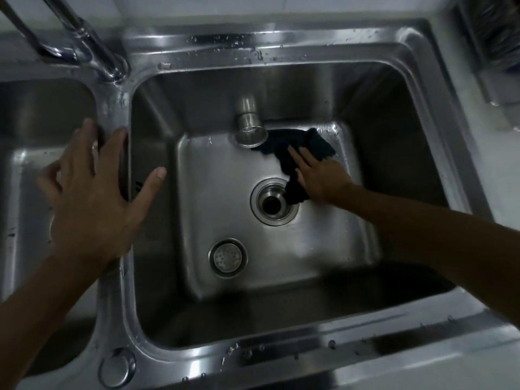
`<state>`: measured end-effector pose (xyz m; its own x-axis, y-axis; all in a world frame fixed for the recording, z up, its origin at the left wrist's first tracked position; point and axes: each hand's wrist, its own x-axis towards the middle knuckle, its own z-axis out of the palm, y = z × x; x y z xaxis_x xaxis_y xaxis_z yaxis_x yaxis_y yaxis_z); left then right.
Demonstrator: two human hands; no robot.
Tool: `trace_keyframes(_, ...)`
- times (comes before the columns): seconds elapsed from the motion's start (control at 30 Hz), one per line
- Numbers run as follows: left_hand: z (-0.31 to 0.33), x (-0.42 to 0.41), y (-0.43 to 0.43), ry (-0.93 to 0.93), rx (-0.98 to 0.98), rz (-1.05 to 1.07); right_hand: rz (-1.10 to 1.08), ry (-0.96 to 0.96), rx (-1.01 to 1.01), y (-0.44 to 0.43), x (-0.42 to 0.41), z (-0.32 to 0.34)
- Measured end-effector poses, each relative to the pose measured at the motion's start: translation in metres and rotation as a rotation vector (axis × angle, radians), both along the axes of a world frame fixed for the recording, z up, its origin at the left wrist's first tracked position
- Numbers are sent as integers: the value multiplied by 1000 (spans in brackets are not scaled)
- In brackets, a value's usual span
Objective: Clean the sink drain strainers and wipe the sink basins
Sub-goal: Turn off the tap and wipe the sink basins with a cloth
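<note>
Right hand (320, 175) is flat and open, pressing a dark cloth (298, 149) onto the right basin (225, 170) floor beside the open drain (274, 202), left hand (92, 190) spread open on the divider for balance, strainer (228, 257) parked aside.

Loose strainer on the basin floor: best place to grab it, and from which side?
Judging from its pose, grip the strainer by its raised outer rim, from straight above. It lies flat on the right basin floor, so the sides offer little, and nothing surrounds it.
</note>
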<state>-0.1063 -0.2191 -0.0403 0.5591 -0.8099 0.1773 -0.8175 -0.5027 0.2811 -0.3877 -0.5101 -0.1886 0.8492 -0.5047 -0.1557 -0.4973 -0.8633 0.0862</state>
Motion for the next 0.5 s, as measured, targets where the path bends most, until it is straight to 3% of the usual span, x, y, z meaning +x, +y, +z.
trace_keyframes(0.17, 9, -5, -2, 11, 75, 13, -281, 350, -20, 18, -59, 15)
trace_keyframes(0.33, 6, -13, 3, -54, -9, -32, -219, 648, -58, 76, -91, 41)
trace_keyframes(0.5, 4, -14, 7, -79, 36, -90, -184, 922, 299, 103, -91, 73)
